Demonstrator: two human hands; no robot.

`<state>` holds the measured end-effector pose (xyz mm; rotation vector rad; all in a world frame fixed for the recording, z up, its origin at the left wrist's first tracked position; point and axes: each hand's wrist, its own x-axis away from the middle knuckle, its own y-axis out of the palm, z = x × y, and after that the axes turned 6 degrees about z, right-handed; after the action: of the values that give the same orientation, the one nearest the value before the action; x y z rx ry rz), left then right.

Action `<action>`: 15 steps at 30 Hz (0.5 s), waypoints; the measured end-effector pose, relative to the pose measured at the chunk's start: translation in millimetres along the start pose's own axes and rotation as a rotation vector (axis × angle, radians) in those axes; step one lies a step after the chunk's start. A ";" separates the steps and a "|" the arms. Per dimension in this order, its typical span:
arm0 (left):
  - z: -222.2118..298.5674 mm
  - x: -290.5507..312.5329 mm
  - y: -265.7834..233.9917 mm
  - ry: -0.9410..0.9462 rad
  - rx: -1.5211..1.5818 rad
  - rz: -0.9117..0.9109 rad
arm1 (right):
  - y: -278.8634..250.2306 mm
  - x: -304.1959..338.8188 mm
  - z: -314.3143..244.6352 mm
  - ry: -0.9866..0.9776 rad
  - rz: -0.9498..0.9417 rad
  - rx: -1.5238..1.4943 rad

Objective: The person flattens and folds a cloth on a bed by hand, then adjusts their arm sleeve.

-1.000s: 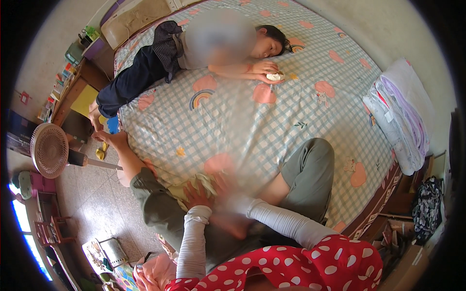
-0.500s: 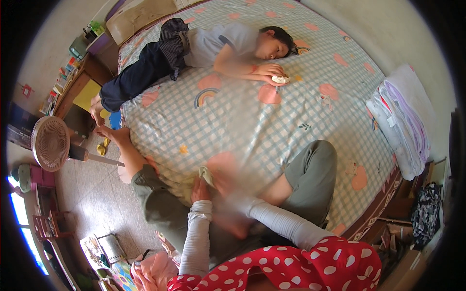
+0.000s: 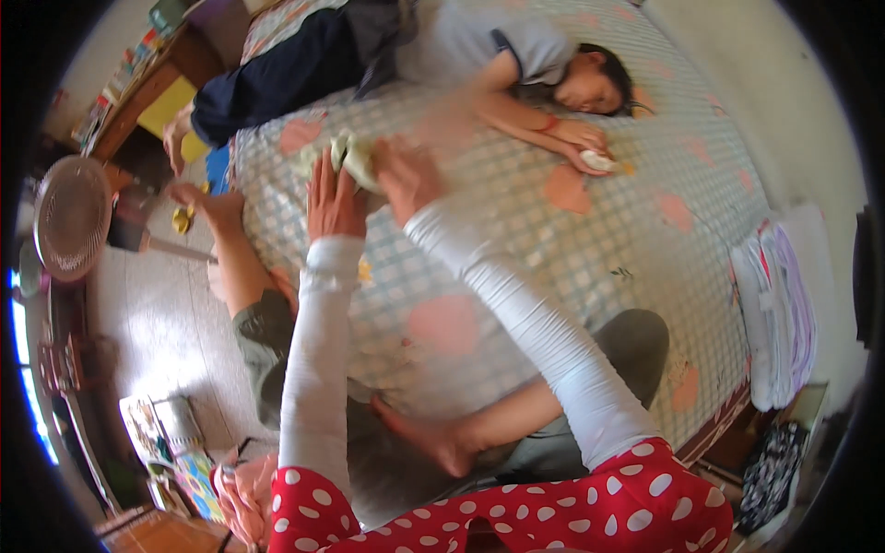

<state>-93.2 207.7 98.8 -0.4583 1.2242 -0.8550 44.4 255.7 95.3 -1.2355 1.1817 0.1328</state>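
Note:
A small pale green cloth, crumpled and blurred, is held between my two hands above the checked bedsheet. My left hand grips its left part, with long fingers over the fabric and the thumb hidden. On the other side my right hand is closed at the cloth's right edge, smeared by motion. Both arms reach far forward in white sleeves. The cloth's exact kind cannot be made out.
Another person lies across the far side of the bed, holding a small white object. Folded bedding is stacked at the right edge. A standing fan and a wooden desk are left of the bed.
Both hands and the cloth have moved forward and left, from near my crossed legs toward the other person's legs. My view has shifted too.

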 end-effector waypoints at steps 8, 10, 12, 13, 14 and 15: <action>-57.5 1.8 53.7 -0.268 -0.371 -0.409 | 63.5 30.2 26.8 0.373 -0.219 0.006; -57.9 -8.0 69.6 -0.323 -0.323 -0.356 | 71.7 18.3 34.1 0.358 -0.241 0.061; -58.0 -8.4 78.9 -0.346 -0.319 -0.364 | 87.7 5.1 36.3 0.380 -0.268 0.166; -55.4 -7.5 83.1 -0.369 -0.367 -0.381 | 94.7 1.2 36.7 0.452 -0.378 0.208; -52.9 -7.6 85.1 -0.389 -0.415 -0.396 | 97.5 0.0 35.5 0.453 -0.381 0.212; -50.5 -9.1 86.5 -0.384 -0.407 -0.391 | 100.6 0.2 38.1 0.460 -0.414 0.256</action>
<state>-114.0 274.8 26.8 -1.1655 0.9593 -0.7937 3.2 325.2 24.3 -1.2880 1.2539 -0.6221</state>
